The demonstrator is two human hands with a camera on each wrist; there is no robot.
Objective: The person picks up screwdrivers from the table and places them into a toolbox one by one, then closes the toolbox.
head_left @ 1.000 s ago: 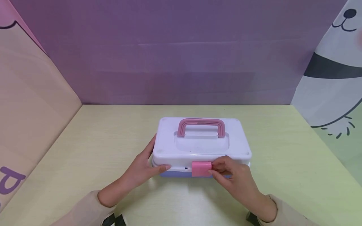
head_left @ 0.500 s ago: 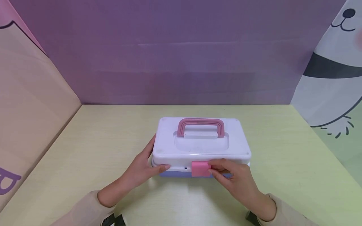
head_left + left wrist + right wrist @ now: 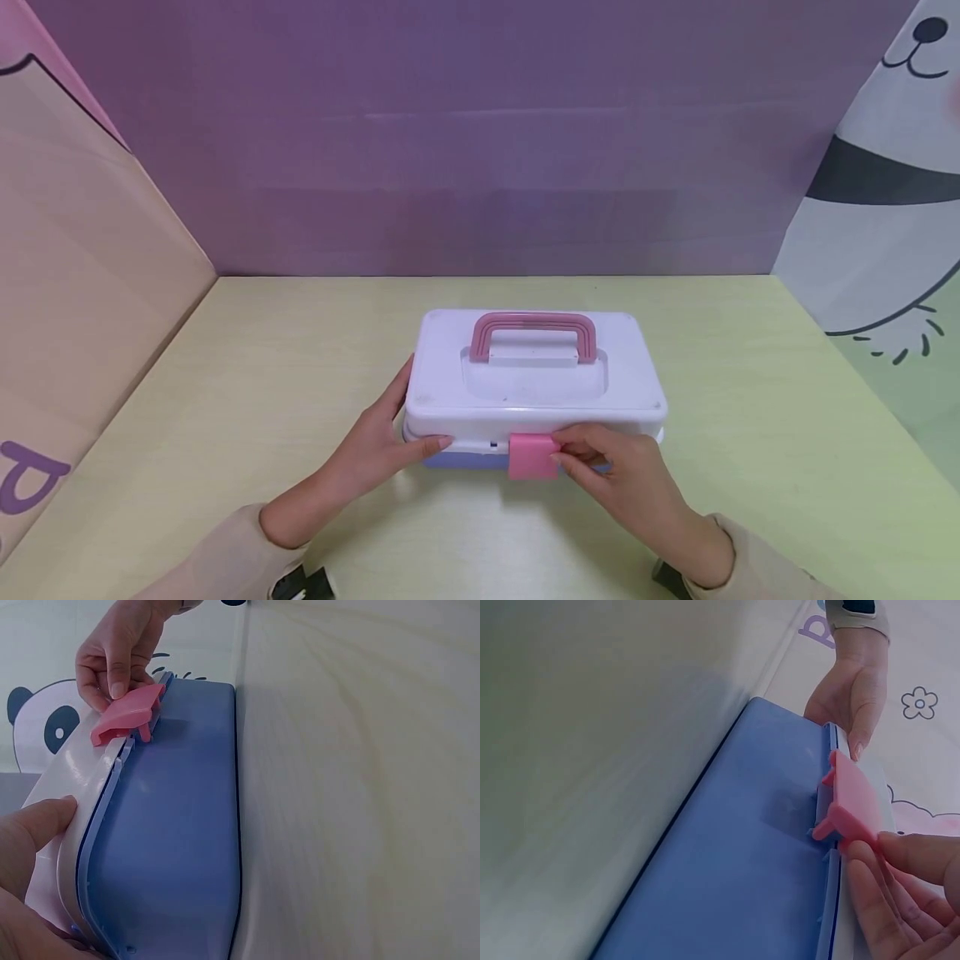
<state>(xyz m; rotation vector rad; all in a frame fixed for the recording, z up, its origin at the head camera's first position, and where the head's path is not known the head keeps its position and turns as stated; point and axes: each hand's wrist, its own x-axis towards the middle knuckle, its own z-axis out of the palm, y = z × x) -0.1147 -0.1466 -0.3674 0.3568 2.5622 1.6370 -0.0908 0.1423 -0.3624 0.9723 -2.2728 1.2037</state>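
A storage box with a white lid, a blue base and a pink carrying handle stands on the table. On its front edge is a pink latch, tilted outward from the base in both wrist views. My right hand pinches the latch's right side between thumb and fingers. At the box's left end, my left hand grips the lid, thumb along the front edge and the other fingers mostly hidden behind the side.
The pale wooden table extends around the box. A purple panel rises behind it, with a beige printed panel at left and a panda-printed panel at right.
The pink latch has swung outward and down at its lower edge, my right fingers moving slightly with it. My left hand and the box have kept their places.
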